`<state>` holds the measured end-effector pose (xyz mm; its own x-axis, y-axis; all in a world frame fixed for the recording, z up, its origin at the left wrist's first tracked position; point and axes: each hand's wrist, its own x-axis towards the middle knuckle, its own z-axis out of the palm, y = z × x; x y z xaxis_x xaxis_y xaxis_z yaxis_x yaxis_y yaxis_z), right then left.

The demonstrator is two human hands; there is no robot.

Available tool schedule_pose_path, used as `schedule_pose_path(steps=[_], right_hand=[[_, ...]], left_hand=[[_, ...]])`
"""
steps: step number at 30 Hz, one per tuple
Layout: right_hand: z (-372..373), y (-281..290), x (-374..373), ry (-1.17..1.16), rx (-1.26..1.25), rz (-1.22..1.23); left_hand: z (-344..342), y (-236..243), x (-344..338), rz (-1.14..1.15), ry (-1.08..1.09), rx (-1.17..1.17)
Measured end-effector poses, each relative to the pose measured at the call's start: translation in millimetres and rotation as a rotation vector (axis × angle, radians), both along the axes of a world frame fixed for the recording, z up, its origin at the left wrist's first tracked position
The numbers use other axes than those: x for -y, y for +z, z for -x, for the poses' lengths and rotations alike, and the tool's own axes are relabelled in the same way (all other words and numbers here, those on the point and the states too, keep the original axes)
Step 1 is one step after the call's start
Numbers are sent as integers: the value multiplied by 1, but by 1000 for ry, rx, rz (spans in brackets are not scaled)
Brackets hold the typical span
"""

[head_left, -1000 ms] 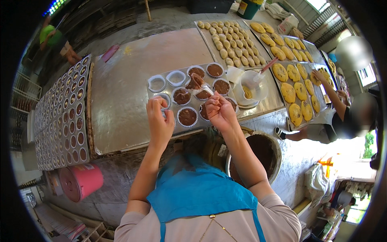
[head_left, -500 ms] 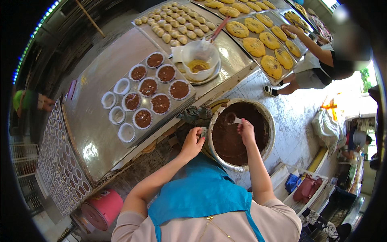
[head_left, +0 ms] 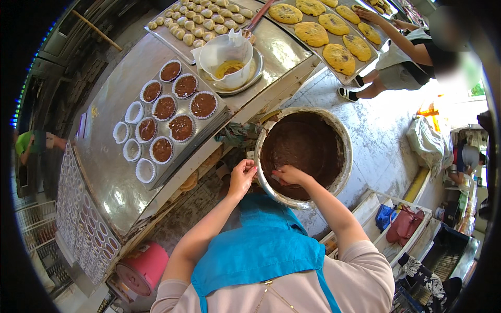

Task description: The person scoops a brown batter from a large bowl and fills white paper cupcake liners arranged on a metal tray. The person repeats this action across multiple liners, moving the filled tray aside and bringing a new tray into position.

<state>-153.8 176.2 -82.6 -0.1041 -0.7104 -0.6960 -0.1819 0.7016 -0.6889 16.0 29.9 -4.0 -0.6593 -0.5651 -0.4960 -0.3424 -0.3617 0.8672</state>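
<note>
A large round bucket (head_left: 342, 180) with a pale, smeared rim holds dark brown batter (head_left: 301, 145). My right hand (head_left: 290, 176) is inside its near left part, closed on a small scoop (head_left: 277, 179). Only a bit of the scoop's white handle shows; the bowl is hidden. At the rim's left side my left hand (head_left: 242, 177) has its fingers curled against the bucket. On the metal table to the left, a muffin tray (head_left: 201, 127) holds several white paper cups filled with brown batter (head_left: 181, 128) and several unfilled paper cups (head_left: 145, 170).
A white jug (head_left: 225, 58) with yellow liquid stands on a plate beyond the muffin tray. Dough pieces (head_left: 203, 21) and flat yellow pastries (head_left: 311, 33) lie on trays behind. A co-worker (head_left: 412, 55) reaches over the pastries. A pink bucket (head_left: 143, 268) stands at lower left.
My right hand has moved left and nearer within the bucket, taking the scoop down out of sight. My left hand stays by the rim. The whole view has shifted slightly.
</note>
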Motion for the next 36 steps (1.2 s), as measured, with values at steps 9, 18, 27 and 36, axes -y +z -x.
schedule_pose_path(steps=[9, 18, 27, 36], right_hand=[[-23, 40, 18, -464, -133, 197], [-34, 68, -13, -1104, 554, 419], [-16, 102, -14, -1243, 813, 551], [-5, 289, 107, -988, 575, 737]], left_hand=[[-1, 1, -4, 11, 16, -13], [0, -5, -6, 1, 56, -65], [-24, 8, 23, 76, -178, 58], [-87, 89, 78, 87, -313, -62]])
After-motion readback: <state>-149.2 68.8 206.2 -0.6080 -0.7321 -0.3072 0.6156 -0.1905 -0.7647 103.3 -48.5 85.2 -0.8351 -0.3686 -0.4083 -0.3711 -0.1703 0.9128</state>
